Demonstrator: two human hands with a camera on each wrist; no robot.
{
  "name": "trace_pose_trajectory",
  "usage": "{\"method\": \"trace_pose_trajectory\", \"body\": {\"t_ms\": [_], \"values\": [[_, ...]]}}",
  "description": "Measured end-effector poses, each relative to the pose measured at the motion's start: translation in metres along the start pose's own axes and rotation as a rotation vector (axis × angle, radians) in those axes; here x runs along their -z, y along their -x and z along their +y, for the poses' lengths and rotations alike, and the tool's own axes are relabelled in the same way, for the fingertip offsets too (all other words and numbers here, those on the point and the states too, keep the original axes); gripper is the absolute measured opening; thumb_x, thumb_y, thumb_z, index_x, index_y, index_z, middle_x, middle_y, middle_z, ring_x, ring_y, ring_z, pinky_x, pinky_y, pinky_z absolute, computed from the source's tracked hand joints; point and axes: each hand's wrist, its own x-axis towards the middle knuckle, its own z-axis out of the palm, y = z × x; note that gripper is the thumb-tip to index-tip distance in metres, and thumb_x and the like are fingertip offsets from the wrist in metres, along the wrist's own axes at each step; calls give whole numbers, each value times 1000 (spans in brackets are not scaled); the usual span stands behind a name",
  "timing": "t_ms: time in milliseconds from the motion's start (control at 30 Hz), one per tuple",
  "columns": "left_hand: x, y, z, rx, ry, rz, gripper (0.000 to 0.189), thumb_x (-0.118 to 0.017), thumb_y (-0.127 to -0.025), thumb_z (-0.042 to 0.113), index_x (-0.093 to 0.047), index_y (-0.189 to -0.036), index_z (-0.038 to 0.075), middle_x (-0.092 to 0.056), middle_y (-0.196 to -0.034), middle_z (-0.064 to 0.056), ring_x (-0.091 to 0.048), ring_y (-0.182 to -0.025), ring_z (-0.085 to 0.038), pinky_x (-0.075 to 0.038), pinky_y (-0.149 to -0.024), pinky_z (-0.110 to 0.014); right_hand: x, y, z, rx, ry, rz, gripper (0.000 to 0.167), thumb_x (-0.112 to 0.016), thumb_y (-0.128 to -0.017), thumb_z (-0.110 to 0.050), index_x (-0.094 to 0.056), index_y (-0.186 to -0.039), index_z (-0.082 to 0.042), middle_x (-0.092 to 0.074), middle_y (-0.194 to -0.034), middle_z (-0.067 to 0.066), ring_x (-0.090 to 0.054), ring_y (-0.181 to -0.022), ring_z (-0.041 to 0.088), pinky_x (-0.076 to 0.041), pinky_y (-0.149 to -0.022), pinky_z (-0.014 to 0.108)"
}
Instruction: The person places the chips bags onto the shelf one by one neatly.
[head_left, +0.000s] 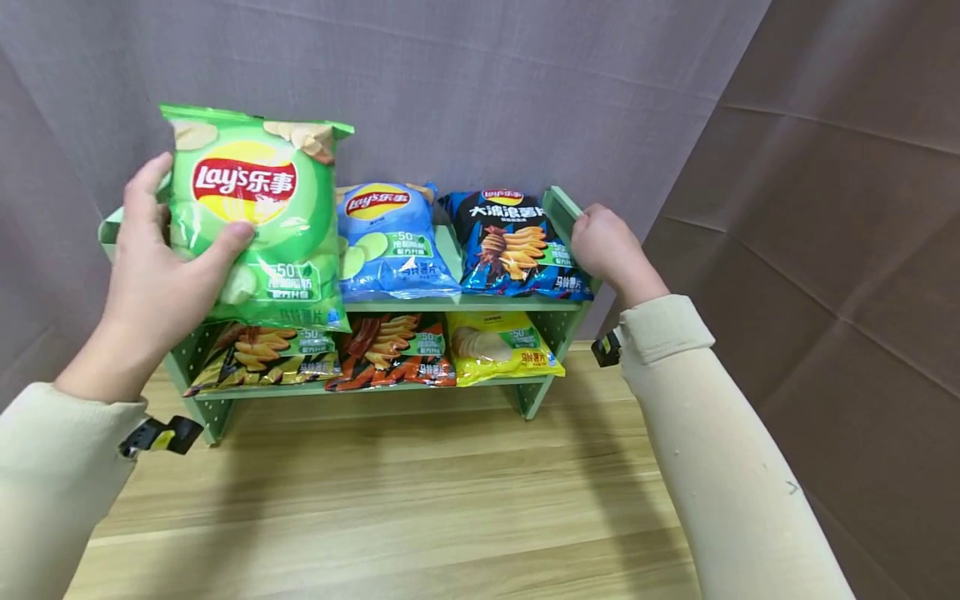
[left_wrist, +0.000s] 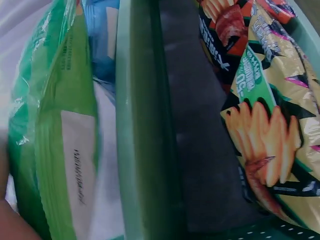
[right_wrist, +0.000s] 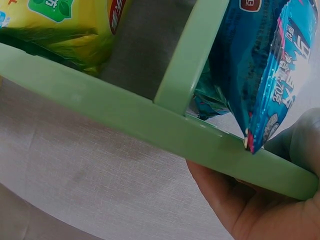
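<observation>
My left hand [head_left: 157, 275] holds a green Lay's chip bag [head_left: 251, 225] upright, thumb across its front and fingers at its left side. The bag overlaps the left part of the green two-tier shelf rack [head_left: 517, 303]. In the left wrist view the chip bag [left_wrist: 70, 150] appears edge-on, above the upper tier. My right hand [head_left: 607, 250] grips the rack's right side panel [head_left: 564, 218]; the right wrist view shows the hand [right_wrist: 270, 212] wrapped around the panel's edge. Beside it lies a black-and-blue chip bag [head_left: 506, 242], and a blue chip bag [head_left: 390, 242] lies mid-tier.
On the lower tier lie a gold-and-black chip bag [head_left: 262, 358], a red-and-black one [head_left: 393, 354] and a yellow one [head_left: 498, 346]. The rack stands on a wood-grain table [head_left: 420, 492]. Grey cloth [head_left: 480, 92] hangs behind, brown cloth [head_left: 840, 250] at the right.
</observation>
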Motion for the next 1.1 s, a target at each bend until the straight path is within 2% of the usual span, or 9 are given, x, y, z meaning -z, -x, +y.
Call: {"method": "trace_pose_trajectory", "body": {"t_ms": [167,233,367,500,600,733,833,967,1100], "values": [[0,-2,3,62,-279,-203,76,-46,-95,51,-16,-156,16,-38,-141,-30,-39,-122,-47,-30,-95,-64,1,0,-1,1,9,1,53,-16,-103,-32,-37,-137,4,-51,-113,20,-53,-96,31,-49,-85,48],[-1,-1,4,49,-336,-231,75,-43,-96,50,-18,-155,11,-32,-145,-33,-34,-126,-52,-27,-96,-68,1,0,-1,2,10,0,53,-16,-103,-32,-37,-137,4,-51,-113,20,-54,-95,31,-49,-85,48],[-6,4,8,-18,-350,-159,65,-49,-96,42,-35,-149,6,-30,-145,-29,-32,-127,-50,-26,-99,-65,2,1,-1,-1,10,1,53,-16,-103,-31,-37,-137,4,-51,-112,20,-53,-95,32,-48,-86,48],[-13,11,11,-237,-355,-22,41,-61,-93,26,-60,-125,1,-49,-124,-26,-42,-114,-46,-30,-95,-57,4,1,-1,8,20,11,52,-16,-103,-30,-39,-135,5,-51,-111,20,-53,-95,32,-47,-86,48],[-17,16,14,-375,-388,-11,31,-67,-91,23,-66,-112,1,-58,-111,-23,-49,-106,-45,-34,-93,-55,4,1,-1,19,29,16,51,-16,-103,-29,-40,-133,6,-51,-110,21,-53,-95,32,-47,-87,49],[-20,24,18,-397,-469,-139,53,-65,-91,44,-61,-122,2,-57,-122,-22,-46,-118,-44,-31,-101,-57,4,1,-2,19,37,13,52,-16,-103,-29,-39,-134,6,-51,-111,21,-53,-95,32,-47,-87,49],[-23,32,20,-416,-548,-204,80,-65,-82,61,-52,-136,3,-49,-134,-25,-37,-129,-45,-21,-109,-57,3,1,-2,8,33,7,52,-16,-103,-30,-38,-135,5,-51,-111,20,-53,-95,32,-47,-86,48],[-29,42,21,-479,-612,-185,101,-70,-66,71,-47,-141,8,-43,-140,-25,-28,-135,-47,-12,-111,-60,3,1,-2,0,25,4,52,-16,-103,-31,-38,-136,4,-51,-111,20,-54,-95,32,-47,-86,48],[-29,47,19,-498,-568,-136,85,-78,-70,50,-50,-139,10,-45,-139,-23,-31,-133,-48,-11,-112,-60,3,1,-2,8,24,8,51,-17,-103,-30,-39,-134,4,-51,-110,20,-54,-94,32,-47,-86,48]]}}
